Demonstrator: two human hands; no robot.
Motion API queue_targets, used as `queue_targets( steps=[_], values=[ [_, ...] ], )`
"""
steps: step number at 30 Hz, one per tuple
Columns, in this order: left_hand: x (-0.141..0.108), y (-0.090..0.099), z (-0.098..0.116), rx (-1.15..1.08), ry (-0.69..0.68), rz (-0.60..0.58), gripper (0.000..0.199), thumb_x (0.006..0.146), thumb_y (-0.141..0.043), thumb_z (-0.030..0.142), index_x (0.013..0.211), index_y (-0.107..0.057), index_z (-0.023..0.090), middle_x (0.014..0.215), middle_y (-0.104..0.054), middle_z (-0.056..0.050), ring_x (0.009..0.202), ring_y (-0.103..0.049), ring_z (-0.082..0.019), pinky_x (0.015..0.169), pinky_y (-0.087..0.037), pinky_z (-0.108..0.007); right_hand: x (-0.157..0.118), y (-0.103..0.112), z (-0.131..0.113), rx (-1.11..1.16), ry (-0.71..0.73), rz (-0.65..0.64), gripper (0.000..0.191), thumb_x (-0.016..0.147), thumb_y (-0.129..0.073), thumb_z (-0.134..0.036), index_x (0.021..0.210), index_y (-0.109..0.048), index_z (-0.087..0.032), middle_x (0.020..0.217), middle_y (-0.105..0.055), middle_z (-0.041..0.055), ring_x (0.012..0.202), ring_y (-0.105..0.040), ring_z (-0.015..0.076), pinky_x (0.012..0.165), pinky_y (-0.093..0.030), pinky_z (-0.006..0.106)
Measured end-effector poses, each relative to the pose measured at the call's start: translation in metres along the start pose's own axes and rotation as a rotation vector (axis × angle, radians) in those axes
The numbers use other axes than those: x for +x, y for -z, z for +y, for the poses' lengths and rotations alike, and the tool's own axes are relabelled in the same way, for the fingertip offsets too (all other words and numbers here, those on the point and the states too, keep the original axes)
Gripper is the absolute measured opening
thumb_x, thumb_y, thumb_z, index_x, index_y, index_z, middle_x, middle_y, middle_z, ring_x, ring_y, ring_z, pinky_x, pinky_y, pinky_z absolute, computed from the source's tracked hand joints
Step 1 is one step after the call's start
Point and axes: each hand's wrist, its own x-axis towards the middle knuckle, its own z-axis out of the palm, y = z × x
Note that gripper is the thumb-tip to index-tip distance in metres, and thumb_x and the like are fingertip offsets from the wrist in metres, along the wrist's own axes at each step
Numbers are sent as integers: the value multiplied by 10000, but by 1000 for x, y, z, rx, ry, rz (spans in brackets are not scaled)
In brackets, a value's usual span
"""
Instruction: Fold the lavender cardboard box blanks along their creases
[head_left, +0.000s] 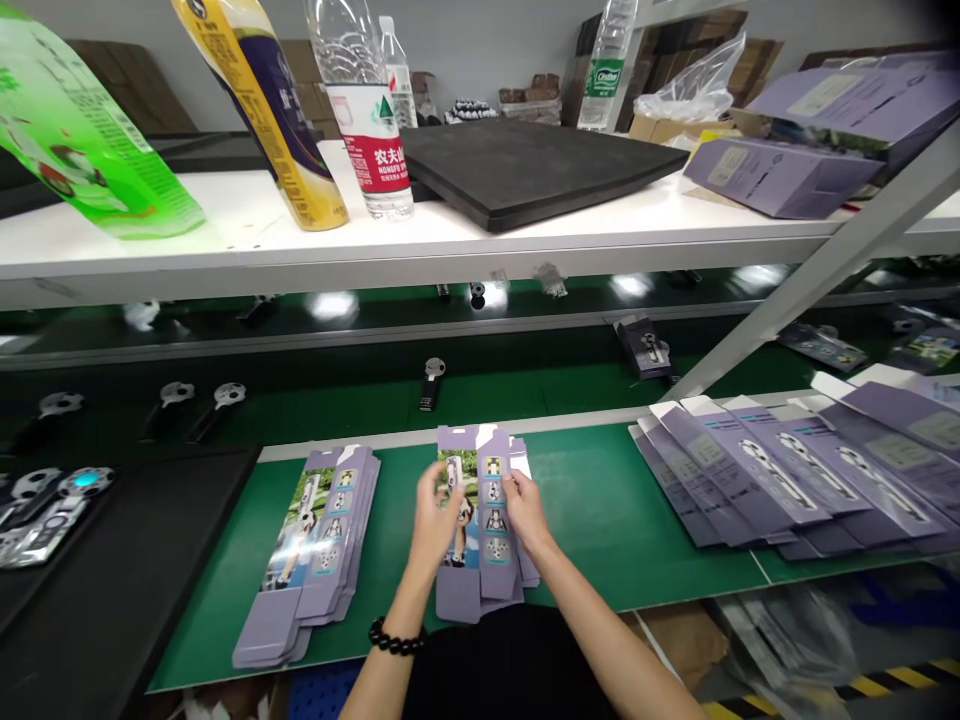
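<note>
A small stack of flattened purple cartons (495, 585), printed with a football picture and small product images, lies in front of me. My left hand (437, 520) grips its left side, with thumb on the printed face and fingers curled at the edge. On the opposite side, my right hand (527, 510) is closed on the cartons' right edge, thumb on top. What the fingers do under the cardboard is hidden. To the left lies another stack of flat cartons (322, 570). Both stacks rest on the green worktop (585, 530).
Opened purple boxes (780, 470) lean in a row at the right. A conveyor behind carries a football-headed device (431, 385) and others. At left is a black mat (172, 520). Overhead, a white shelf (262, 265) holds bottles and a black foam board (540, 165); a slanted post (780, 300) supports it.
</note>
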Motion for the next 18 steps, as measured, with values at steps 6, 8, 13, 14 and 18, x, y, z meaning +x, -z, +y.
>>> queue_targets(
  steps=[6,8,13,14,18],
  values=[
    [10,13,39,-15,-54,98,621,917,-642,417,1460,-399,236,1537,-403,-132,1390,-426,-346,1159,-352,-633,-14,-12,-27,52,132,-119,369,986,-583,-466,1162,-636,-147,1137,-668,81,1024,-660,226,926,-549,447],
    [3,6,50,-17,-113,8,667,901,-671,403,1475,-376,235,1531,-413,-135,1368,-456,-345,1143,-382,-628,-15,-17,-33,75,176,-128,433,988,-555,-511,1231,-614,-157,1226,-646,100,1115,-635,254,1003,-503,498],
    [-18,-11,55,62,-221,-177,728,888,-682,421,1502,-332,246,1578,-345,-144,1415,-396,-372,1147,-374,-649,-21,-24,-43,128,296,-223,564,963,-549,-582,1370,-536,-193,1442,-526,128,1319,-510,299,1136,-366,565],
    [-20,-10,54,94,-242,-176,761,883,-685,430,1517,-300,255,1602,-295,-144,1436,-357,-385,1157,-349,-664,-23,-22,-46,136,309,-241,581,955,-543,-608,1362,-546,-193,1439,-532,128,1324,-508,299,1147,-350,564],
    [-18,6,54,219,-377,-204,638,878,-680,441,1435,-440,243,1576,-335,-126,1421,-374,-365,1158,-354,-642,-33,-15,-51,168,321,-264,624,922,-544,-675,1300,-597,-181,1389,-581,125,1315,-519,293,1174,-298,559]
  ],
)
